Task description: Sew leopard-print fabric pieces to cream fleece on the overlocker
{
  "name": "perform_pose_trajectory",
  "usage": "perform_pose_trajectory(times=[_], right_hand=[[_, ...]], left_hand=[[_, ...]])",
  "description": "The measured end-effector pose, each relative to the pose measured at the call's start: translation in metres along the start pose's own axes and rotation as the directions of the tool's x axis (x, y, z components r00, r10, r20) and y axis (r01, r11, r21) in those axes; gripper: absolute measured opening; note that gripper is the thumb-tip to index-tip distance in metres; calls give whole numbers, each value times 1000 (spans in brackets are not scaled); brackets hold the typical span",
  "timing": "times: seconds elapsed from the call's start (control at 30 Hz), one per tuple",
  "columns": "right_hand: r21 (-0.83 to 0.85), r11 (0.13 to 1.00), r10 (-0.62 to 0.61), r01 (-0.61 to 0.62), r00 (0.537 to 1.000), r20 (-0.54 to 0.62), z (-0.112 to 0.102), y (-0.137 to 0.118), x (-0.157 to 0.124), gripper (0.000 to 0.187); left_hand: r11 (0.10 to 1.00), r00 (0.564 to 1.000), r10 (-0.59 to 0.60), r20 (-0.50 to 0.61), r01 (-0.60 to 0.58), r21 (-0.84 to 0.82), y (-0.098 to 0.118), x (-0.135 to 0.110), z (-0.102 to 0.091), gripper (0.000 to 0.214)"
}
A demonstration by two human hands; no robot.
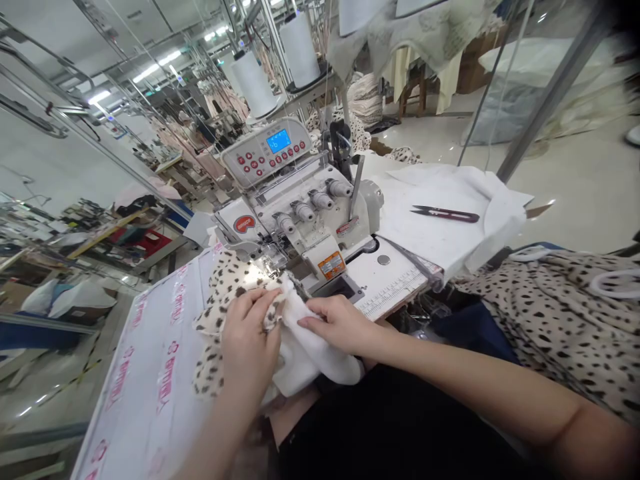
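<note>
Directly in front of me stands an overlock sewing machine [300, 207], its needle area lit. A cream fabric with dark spots [220, 280] lies at the needle area and hangs down toward my lap, its white side [305, 353] turned up on the right. My left hand [250, 333] is closed on the spotted fabric, fingers bent over its edge. Thumb and fingers of my right hand [340, 323] pinch the white side of the cloth. Both hands are close together, just before the presser foot, whose contact with the cloth I cannot make out.
Dark thread snips [445, 213] lie on the white-covered table [425, 247] to the right. More spotted fabric [565, 307] is heaped at the far right. White thread cones [300, 50] stand behind the machine. The left tabletop [145, 360] has a plastic cover with pink print.
</note>
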State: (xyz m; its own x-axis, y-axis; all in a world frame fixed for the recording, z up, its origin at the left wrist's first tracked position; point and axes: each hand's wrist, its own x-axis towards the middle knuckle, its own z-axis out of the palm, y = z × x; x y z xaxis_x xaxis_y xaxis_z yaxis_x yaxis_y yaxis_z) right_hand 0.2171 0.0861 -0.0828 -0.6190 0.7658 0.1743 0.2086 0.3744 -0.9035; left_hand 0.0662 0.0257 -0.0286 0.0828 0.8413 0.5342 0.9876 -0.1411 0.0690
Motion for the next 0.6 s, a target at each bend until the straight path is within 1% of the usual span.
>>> perform_pose_trajectory(times=[0.07, 0.1, 0.2, 0.3, 0.4, 0.47, 0.5, 0.6], right_hand=[[-4, 1000, 7, -7, 1000, 1, 0, -1, 0, 32], [-5, 1000, 10, -10, 1000, 0, 0, -1, 0, 32], [-10, 1000, 7, -7, 1000, -6, -1, 0, -1, 33], [-5, 1000, -13, 13, 1000, -5, -1, 1, -1, 33], [-9, 1000, -12, 12, 1000, -8, 0, 2, 0, 34], [-17, 1000, -4, 4, 1000, -4, -1, 0, -2, 34], [-19, 1000, -5, 5, 1000, 3, -2, -2, -3, 33], [-42, 999, -11, 13, 999, 49, -6, -9, -9, 29]], left_hand=[[999, 999, -21, -25, 22, 33, 0, 2, 4, 27], [999, 1000, -9, -24, 10, 50, -1, 3, 5, 27], [989, 993, 119, 16, -120, 81, -8, 6, 4, 31], [953, 960, 275, 55, -280, 115, -13, 10, -1, 31], [913, 932, 353, 85, -363, 184, -10, 12, -3, 27], [912, 937, 333, 101, -348, 219, -4, 9, -3, 31], [921, 948, 303, 102, -318, 225, 0, 6, -2, 34], [963, 983, 171, 64, -180, 200, 8, -4, 2, 44]])
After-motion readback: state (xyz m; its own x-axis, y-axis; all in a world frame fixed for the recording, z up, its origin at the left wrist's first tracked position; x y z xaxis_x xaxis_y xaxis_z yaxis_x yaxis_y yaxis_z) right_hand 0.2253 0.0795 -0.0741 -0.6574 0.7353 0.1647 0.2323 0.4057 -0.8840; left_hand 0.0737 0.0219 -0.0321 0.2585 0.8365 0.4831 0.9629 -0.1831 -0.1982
